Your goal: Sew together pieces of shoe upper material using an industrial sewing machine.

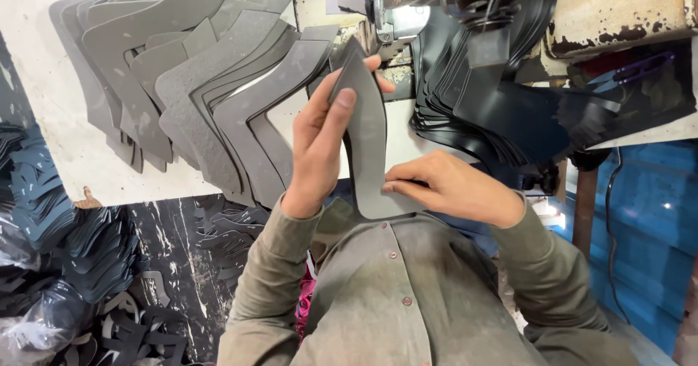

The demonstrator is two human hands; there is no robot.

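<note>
I hold a grey boomerang-shaped cut piece (367, 144) upright in front of my chest. My left hand (320, 144) grips its upper arm, thumb pressed on the front near the pointed top. My right hand (447, 186) pinches the lower bend of the same piece. A fan of several matching grey pieces (203, 75) lies on the white table (43, 90) to the left. A stack of black cut pieces (502, 111) lies to the right, under the sewing machine (407, 6).
Heaps of dark cut pieces (80, 250) cover the floor at lower left, some in a clear plastic bag (29, 322). A worn cream machine body (618, 13) sits at the top right. A blue panel (647, 228) and a dangling black cable (607, 213) stand at right.
</note>
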